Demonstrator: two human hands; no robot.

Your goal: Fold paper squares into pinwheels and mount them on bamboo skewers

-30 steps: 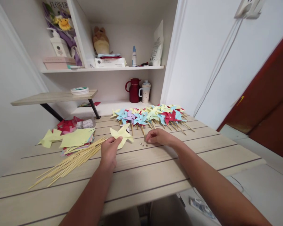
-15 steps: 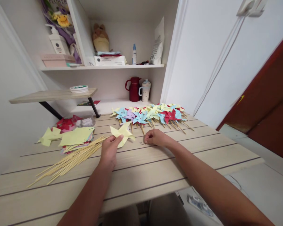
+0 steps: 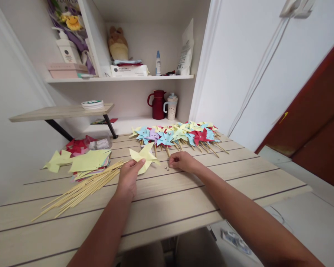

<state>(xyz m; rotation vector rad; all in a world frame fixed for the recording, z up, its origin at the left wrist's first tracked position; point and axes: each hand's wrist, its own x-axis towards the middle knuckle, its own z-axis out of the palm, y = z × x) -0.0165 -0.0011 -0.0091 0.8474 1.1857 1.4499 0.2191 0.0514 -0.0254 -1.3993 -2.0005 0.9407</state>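
Your left hand [image 3: 127,177] pinches a pale yellow paper pinwheel [image 3: 148,158], thumb on top near its middle, the flat pointed blades fanning out above the table [image 3: 183,196]; your right hand [image 3: 183,161] has its fingers curled in and turned down, though you cannot tell from here whether the tips meet or grip anything; small shiny beads [image 3: 166,168] lie just beside those fingertips, between your two hands. Smooth, thin wooden sticks [image 3: 86,189] fan leftward from your left knuckles; beyond them sit a stack of rectangular paper sheets [image 3: 89,161] and a loose yellow paper shape [image 3: 55,161]; ahead, a crowd of stick-mounted pinwheels [image 3: 167,138] bounds your reach. Grooved planks give your forearms room towards the front edge; the right edge lies well apart from your right hand.
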